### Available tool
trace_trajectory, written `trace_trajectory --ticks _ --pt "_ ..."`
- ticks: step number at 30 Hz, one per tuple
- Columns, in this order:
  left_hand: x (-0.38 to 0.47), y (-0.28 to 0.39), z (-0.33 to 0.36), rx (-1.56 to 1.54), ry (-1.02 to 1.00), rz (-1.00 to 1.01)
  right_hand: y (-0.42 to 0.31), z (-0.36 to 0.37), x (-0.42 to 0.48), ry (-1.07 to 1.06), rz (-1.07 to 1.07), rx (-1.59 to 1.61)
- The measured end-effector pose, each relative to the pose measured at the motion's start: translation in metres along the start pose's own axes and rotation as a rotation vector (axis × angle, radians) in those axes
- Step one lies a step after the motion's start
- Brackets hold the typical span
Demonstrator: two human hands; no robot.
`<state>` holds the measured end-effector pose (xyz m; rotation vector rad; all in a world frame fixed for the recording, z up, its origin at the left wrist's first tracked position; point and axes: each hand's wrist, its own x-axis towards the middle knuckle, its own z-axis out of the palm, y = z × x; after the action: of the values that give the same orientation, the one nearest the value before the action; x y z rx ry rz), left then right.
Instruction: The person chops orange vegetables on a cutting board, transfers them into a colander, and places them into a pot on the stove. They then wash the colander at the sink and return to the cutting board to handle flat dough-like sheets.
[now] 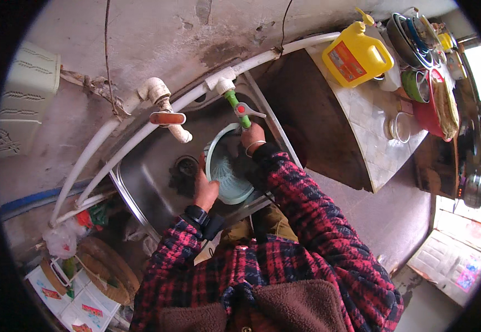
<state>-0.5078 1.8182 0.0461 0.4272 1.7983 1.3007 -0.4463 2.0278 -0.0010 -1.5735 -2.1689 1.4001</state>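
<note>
My left hand (206,187) grips the near left rim of a pale blue-green plastic colander (230,180), its thumb over the edge. The colander is held tilted inside a stainless steel sink (147,182), to the right of the drain (187,165). Above its far edge, my right hand (253,136) is at the outlet end of a green tap (233,99) with a grey lever and red button; its fingers are partly hidden, so its grip cannot be told. To the left, a white plastic tap (177,129) with an orange-brown handle points over the sink.
White pipes (134,137) run along the wall behind the sink. On the tiled counter (358,112) at right stand a yellow jug (356,56), stacked bowls (408,41), a red basin (429,110) and a clear cup (401,127). A wicker basket (105,276) lies at lower left.
</note>
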Motion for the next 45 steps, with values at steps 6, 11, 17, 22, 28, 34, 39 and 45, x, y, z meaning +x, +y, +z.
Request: trace_trajectory --ticks 6,11,17,22,28,34,39,45 --pt "0.014 -0.008 -0.001 0.227 0.019 -0.06 -0.045 0.048 -0.065 -0.017 -0.808 -0.371" --pt "0.012 -0.011 0.006 -0.339 0.023 -0.079 -0.041 0.037 -0.078 -0.088 -0.818 -0.052" --pt "-0.012 -0.001 0.008 -0.102 0.032 -0.01 0.044 0.032 0.005 0.142 -0.199 0.096" --pt "-0.01 0.005 0.004 -0.075 0.018 0.025 0.05 0.026 -0.009 0.028 -0.113 0.075" --pt "0.017 -0.024 0.011 -0.435 0.018 -0.025 -0.045 0.026 -0.072 -0.218 -0.527 0.076" --pt "0.012 -0.033 -0.003 0.132 -0.088 0.008 -0.045 0.02 -0.105 -0.515 -0.703 -0.158" --pt "-0.013 -0.002 0.009 -0.026 -0.009 0.146 -0.028 0.015 -0.023 -0.229 -0.584 -0.134" --pt "-0.026 0.018 0.008 0.13 0.063 0.209 0.035 -0.003 -0.002 -0.292 -0.269 -0.639"
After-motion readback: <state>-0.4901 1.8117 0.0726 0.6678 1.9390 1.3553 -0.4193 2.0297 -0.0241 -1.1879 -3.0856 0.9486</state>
